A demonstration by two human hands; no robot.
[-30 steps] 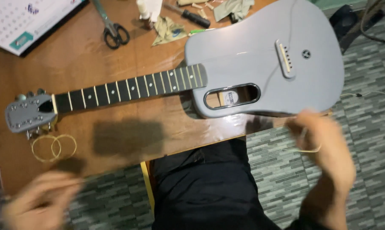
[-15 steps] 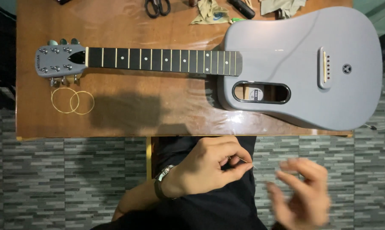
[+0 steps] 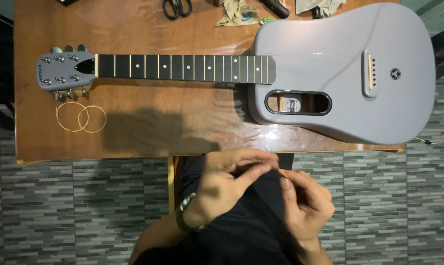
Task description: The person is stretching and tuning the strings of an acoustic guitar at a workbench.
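Left hand (image 3: 232,179) and right hand (image 3: 303,203) are meeting just below the counter (image 3: 148,132) edge, fingertips pinched together on a thin guitar string (image 3: 282,172) between them. A grey guitar (image 3: 340,73) is lying flat on the counter, with two coiled strings (image 3: 81,118) resting beside its headstock.

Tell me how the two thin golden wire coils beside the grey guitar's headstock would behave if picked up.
The two thin golden wire coils would probably feel very light, since the strands look hair-thin. They would likely spring open or flop, as nothing visibly ties the loops. Lying flat on the glossy brown wooden table, they may be awkward to pinch and could slide if pushed.
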